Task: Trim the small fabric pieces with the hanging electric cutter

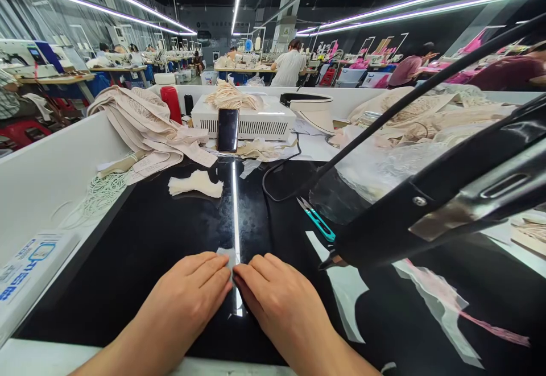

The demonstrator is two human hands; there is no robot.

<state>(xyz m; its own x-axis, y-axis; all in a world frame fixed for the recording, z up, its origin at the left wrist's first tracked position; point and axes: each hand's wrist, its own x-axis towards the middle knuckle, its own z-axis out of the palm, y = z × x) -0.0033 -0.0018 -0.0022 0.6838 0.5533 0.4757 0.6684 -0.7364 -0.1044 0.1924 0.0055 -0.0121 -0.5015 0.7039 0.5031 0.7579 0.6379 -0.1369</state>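
Pale scrap [227,255] at lower ctr, apparently pinched in L hand's [194,288] closed-up fingers; R hand [279,293] curled at its edge, grip hidden, can't tell, prob. steadying it. Snips [318,221] right of ctr, prob. for quick reach.

Black board [174,225] lies free beyond the left hand [191,288]; teal snips [326,231] and black tool [384,228] obstruct rightward

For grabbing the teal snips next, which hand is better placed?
Probably the right hand: the teal snips lie on its side and nearer to it; the left hand would have to reach across.
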